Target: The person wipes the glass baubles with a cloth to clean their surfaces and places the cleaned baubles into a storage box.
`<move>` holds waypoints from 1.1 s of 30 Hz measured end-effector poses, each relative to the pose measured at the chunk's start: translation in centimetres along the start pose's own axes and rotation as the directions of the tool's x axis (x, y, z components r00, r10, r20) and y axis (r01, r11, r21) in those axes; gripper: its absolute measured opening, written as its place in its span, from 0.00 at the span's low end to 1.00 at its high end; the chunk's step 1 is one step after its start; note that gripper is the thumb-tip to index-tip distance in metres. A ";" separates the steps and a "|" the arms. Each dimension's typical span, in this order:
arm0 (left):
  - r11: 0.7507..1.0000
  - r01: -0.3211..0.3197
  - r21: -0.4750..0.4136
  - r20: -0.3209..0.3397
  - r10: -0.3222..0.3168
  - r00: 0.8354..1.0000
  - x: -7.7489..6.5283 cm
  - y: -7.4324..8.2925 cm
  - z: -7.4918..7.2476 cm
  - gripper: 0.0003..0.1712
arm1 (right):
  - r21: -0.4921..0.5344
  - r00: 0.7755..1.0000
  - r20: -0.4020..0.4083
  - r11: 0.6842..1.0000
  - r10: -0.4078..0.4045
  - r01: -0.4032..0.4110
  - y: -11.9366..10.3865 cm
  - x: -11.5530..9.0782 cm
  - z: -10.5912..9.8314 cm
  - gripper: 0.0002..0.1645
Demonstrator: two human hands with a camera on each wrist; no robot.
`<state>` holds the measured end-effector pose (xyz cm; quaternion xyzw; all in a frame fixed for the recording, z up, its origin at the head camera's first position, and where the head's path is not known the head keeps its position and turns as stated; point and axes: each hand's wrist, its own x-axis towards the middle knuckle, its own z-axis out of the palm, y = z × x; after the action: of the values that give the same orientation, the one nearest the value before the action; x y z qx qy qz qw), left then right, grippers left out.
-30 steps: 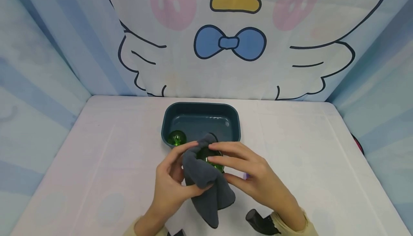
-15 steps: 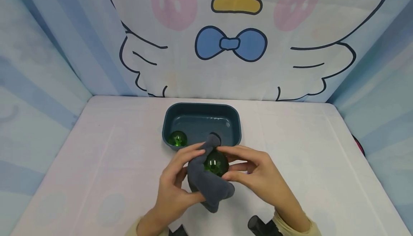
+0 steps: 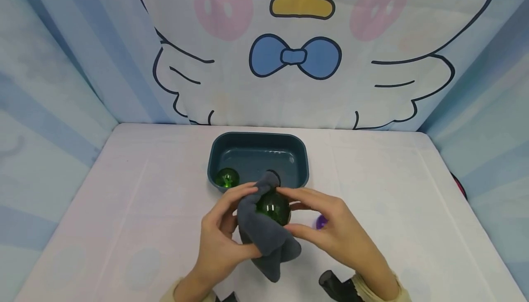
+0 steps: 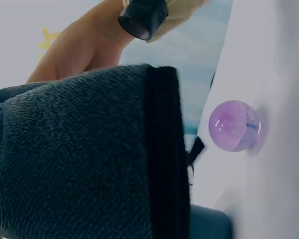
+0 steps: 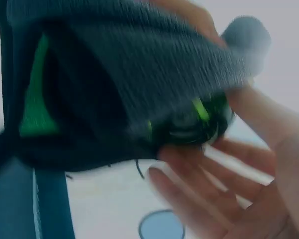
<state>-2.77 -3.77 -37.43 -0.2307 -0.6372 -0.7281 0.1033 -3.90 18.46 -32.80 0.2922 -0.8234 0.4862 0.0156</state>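
A dark grey-blue cloth (image 3: 258, 228) is wrapped partly round a clear green ball (image 3: 273, 208), held up in front of the bin. My left hand (image 3: 221, 237) grips the cloth from the left, thumb low and fingers on top. From the right, my right hand (image 3: 326, 217) holds the ball between thumb and fingers. In the right wrist view, the ball peeks out below the cloth (image 5: 154, 64) beside blurred fingers. Cloth fills much of the left wrist view, where its dark edging shows. A second green ball (image 3: 227, 178) lies in the bin's near left corner.
The dark teal bin (image 3: 260, 155) stands just beyond the hands on the white-covered table (image 3: 136, 192). A clear purple ball (image 4: 234, 125) rests on the table, partly behind the right hand in the head view. Printed curtains enclose the table's back and sides.
My right fingers have shifted from lying over the ball's top to holding its right side. More of the ball shows outside the cloth, and the purple ball is more visible.
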 end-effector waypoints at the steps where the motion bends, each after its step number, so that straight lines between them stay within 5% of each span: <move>1: 1.000 0.009 -0.001 0.001 -0.009 1.000 0.0 0.0 0.0 0.45 | -0.034 0.999 0.002 0.999 -0.038 0.038 0.0 -0.1 -0.2 0.35; 5: 0.999 0.042 -0.018 0.001 -0.042 0.999 0.0 0.1 0.2 0.43 | -0.114 0.986 0.024 0.979 -0.168 0.169 0.2 -0.2 -0.6 0.32; 10: 0.998 0.041 -0.047 0.000 -0.041 0.999 0.0 0.0 0.2 0.43 | -0.079 0.951 0.048 0.948 -0.304 0.307 0.6 0.2 -0.2 0.23; 14: 0.997 0.062 -0.044 -0.002 -0.062 0.998 0.1 0.1 0.2 0.42 | -0.069 0.939 0.039 0.936 -0.343 0.345 0.9 0.5 0.0 0.23; 18: 0.996 0.088 -0.018 0.012 -0.088 0.996 0.0 0.3 0.2 0.43 | -0.042 0.948 0.022 0.947 -0.317 0.318 1.2 0.4 -0.1 0.25; 25: 1.000 0.009 0.027 0.062 -0.011 0.998 -0.2 0.2 0.4 0.43 | 0.069 0.985 -0.008 0.983 -0.170 0.170 1.3 0.1 -0.2 0.33; 33: 0.997 0.037 -0.073 0.028 -0.035 0.999 0.0 0.1 0.4 0.44 | 0.029 0.998 -0.025 0.998 -0.058 0.059 0.8 0.0 0.2 0.33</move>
<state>-2.63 -3.43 -37.30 -0.2325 -0.6152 -0.7497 0.0732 -4.27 18.56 -33.52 0.3104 -0.8068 0.5014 0.0353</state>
